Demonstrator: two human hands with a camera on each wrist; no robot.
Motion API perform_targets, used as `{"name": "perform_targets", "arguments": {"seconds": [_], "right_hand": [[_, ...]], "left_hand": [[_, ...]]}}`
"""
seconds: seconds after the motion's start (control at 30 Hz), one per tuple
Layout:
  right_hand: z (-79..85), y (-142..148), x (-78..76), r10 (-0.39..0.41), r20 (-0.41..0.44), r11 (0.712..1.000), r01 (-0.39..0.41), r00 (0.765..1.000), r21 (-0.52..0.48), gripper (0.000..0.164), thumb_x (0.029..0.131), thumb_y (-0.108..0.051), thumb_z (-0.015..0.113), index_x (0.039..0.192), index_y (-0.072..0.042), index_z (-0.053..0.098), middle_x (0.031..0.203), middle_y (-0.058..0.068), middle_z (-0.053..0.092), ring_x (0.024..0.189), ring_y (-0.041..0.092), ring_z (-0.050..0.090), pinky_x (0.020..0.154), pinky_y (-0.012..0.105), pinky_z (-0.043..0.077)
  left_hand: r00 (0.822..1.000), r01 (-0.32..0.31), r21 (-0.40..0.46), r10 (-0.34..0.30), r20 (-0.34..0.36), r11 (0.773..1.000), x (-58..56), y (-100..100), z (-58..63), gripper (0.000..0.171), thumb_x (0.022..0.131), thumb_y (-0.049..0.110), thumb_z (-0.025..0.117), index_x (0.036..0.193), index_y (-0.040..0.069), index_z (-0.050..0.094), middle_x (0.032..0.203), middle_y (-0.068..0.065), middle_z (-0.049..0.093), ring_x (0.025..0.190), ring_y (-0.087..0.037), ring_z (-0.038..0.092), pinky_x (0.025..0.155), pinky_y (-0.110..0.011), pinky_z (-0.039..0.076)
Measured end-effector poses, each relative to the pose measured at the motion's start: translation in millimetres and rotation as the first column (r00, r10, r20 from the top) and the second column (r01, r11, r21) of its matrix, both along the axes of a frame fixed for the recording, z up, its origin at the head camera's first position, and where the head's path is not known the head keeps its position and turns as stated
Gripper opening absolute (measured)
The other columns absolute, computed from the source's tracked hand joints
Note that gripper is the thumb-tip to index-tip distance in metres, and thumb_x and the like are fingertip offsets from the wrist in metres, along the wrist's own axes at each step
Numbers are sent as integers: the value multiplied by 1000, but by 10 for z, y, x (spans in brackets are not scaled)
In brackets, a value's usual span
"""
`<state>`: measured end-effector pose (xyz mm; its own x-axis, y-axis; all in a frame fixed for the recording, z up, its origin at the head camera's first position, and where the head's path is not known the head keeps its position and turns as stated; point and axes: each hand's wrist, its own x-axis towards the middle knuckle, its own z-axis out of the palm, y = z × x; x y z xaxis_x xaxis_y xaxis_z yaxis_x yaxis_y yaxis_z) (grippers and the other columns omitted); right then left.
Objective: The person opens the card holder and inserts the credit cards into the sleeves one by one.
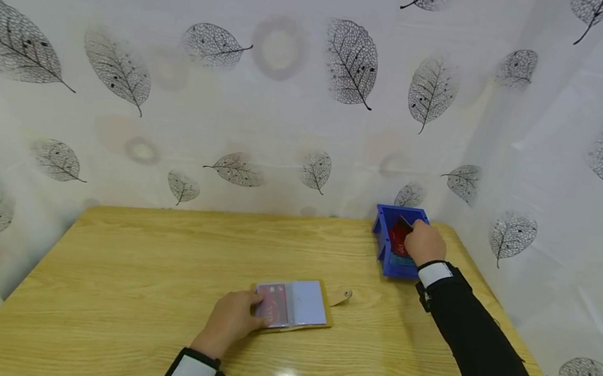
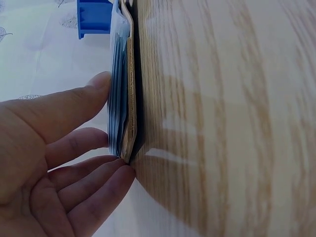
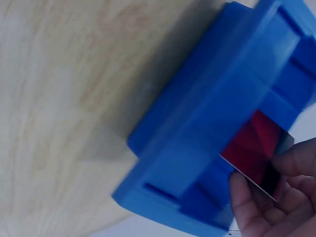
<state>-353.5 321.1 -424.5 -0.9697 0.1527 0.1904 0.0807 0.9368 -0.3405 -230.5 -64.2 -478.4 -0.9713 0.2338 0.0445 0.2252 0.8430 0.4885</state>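
Observation:
An open card holder (image 1: 310, 303) with clear sleeves lies on the table, a reddish card (image 1: 271, 305) in its left page. My left hand (image 1: 233, 319) grips the holder's left edge; in the left wrist view the thumb (image 2: 74, 108) lies on the sleeves and the fingers are at the edge. At the back right, my right hand (image 1: 426, 242) is over a blue bin (image 1: 385, 250). It pinches a red card with a dark stripe (image 3: 256, 148) between thumb and fingers. Inside the bin, red (image 1: 399, 238) and teal (image 1: 402, 260) surfaces show, partly hidden by the hand.
The wooden table (image 1: 155, 258) has its right edge close beside the bin. A strap with a snap (image 1: 342, 296) sticks out from the holder's right side. Behind the table hangs a white sheet (image 1: 271, 114) with a leaf print.

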Motion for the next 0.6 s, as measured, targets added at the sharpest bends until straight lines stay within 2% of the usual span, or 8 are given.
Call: {"name": "perform_targets", "arguments": {"seconds": [0.1, 0.17, 0.23, 0.3, 0.4, 0.5, 0.57, 0.6], "right_hand": [[80, -54, 27, 47, -97, 995, -56, 994, -84, 27, 93, -5, 48, 111, 12, 57, 75, 24, 63, 47, 24, 49, 44, 33, 36], [147, -136, 57, 78, -136, 982, -99, 988, -158, 31, 95, -10, 48, 117, 10, 56, 83, 25, 65, 48, 23, 49, 46, 31, 36], [203, -255, 95, 100, -138, 960, -132, 985, -246, 33, 97, -14, 50, 121, 7, 56, 95, 25, 66, 56, 23, 54, 49, 29, 39], [258, -408, 158, 111, -113, 925, -145, 987, -351, 31, 98, -17, 52, 121, 3, 57, 106, 23, 65, 70, 23, 60, 54, 28, 44], [304, -648, 267, 153, -67, 833, -165, 986, -528, 25, 98, -15, 55, 116, 2, 57, 109, 19, 62, 86, 22, 60, 65, 29, 51], [314, -866, 387, 219, -12, 720, -170, 976, -672, 23, 97, -11, 56, 114, 4, 57, 105, 13, 60, 87, 17, 57, 72, 31, 53], [284, -988, 454, 272, 27, 632, -158, 962, -759, 24, 97, -8, 56, 116, 7, 56, 102, 11, 59, 83, 13, 57, 74, 32, 55], [262, -1042, 488, 300, 47, 599, -150, 953, -786, 26, 96, -6, 55, 118, 8, 56, 102, 9, 59, 82, 11, 57, 75, 33, 56]], "left_hand": [[1000, -2, -4, 2, -1, 1000, -1, -5, -1, 53, 71, 25, 86, 116, 1, 70, 112, -20, 68, 103, -37, 64, 88, -48, 50], [1000, -4, -9, 4, -3, 1000, -4, -8, 6, 53, 72, 26, 86, 116, 1, 70, 111, -20, 68, 103, -36, 64, 88, -48, 50], [1000, -10, -7, 10, 1, 1000, -4, -12, 10, 53, 72, 25, 85, 116, 1, 69, 112, -20, 68, 103, -36, 64, 89, -48, 50], [1000, -9, -7, 9, -3, 1000, -3, -16, 15, 53, 72, 25, 85, 116, 1, 69, 112, -20, 68, 103, -36, 64, 89, -48, 50], [1000, -1, -9, 1, -15, 1000, 0, -23, 4, 53, 72, 25, 86, 116, 1, 70, 111, -20, 69, 102, -37, 64, 89, -48, 50], [1000, 4, -11, -5, -24, 1000, 2, -25, -6, 53, 71, 26, 86, 116, 1, 70, 110, -20, 69, 101, -37, 64, 88, -48, 50], [1000, 4, -9, -5, -25, 1000, 3, -24, -8, 53, 71, 26, 86, 115, 1, 70, 110, -20, 69, 100, -37, 64, 88, -48, 50], [1000, 3, -8, -3, -24, 1000, 4, -23, -8, 53, 71, 26, 86, 115, 1, 70, 111, -20, 69, 101, -37, 64, 88, -48, 50]]}}
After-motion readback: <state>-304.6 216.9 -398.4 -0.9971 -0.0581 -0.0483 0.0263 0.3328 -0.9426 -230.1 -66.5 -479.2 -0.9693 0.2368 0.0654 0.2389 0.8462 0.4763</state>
